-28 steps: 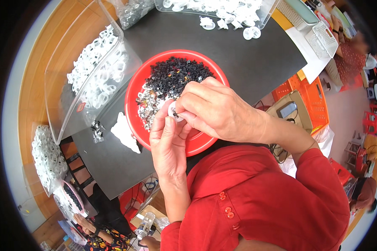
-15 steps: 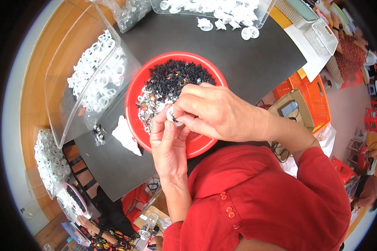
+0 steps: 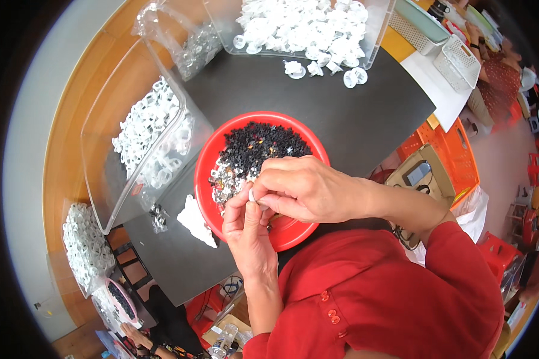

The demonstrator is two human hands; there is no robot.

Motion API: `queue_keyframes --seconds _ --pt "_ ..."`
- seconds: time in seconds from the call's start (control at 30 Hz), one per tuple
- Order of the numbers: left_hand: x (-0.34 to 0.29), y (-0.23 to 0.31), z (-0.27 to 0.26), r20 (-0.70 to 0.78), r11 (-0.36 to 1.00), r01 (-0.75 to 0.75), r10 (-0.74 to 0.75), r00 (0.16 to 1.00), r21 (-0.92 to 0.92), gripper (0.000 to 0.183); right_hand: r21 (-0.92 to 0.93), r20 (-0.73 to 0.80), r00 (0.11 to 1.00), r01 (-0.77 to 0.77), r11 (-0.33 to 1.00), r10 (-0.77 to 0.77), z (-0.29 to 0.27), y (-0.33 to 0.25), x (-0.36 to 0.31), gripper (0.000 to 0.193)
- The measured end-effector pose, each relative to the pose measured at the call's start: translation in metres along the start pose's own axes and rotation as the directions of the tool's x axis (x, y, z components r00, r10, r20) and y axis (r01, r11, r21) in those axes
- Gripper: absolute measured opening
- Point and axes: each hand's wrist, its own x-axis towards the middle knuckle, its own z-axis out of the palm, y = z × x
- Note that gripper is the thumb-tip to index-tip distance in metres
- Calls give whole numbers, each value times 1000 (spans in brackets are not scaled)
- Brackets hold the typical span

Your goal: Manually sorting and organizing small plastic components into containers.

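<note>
A small white round plastic part (image 3: 251, 195) is pinched between my two hands, seen nearly edge-on and mostly covered by fingertips. Thumb and fingers of my left hand (image 3: 248, 233) grip it from below. From the right, my right hand (image 3: 311, 188) closes on it with thumb and forefinger. Both hands are over the near part of a red basin (image 3: 202, 200). Inside the basin lie a heap of small black parts (image 3: 263, 143) and, to the left, a pile of small silvery and white pieces (image 3: 224, 182).
A clear bin (image 3: 105, 224) of white ring-like parts stands at left; another clear bin (image 3: 374, 54) of white parts is at the back. Loose white parts (image 3: 354, 78) sit before it. A white cloth or paper (image 3: 194, 220) lies beside the basin. An orange crate (image 3: 466, 161) is at right.
The white part has turned from nearly face-on to nearly edge-on in my fingers. The whole view has shifted, so table and basin appear lower.
</note>
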Motion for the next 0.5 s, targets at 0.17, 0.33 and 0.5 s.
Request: queue_keyframes --seconds 0.17,0.33,0.5 --pt "13 21 0 34 999 28 -27 999 -45 25 74 10 994 109 991 -110 -13 11 9 12" --pt "59 122 -8 125 991 -120 128 984 -66 41 -356 -239 971 -65 932 -24 -62 37 34 16" --pt "119 200 -11 358 759 229 6 934 -609 66 -589 -293 946 -293 753 139 -109 100 63 22"
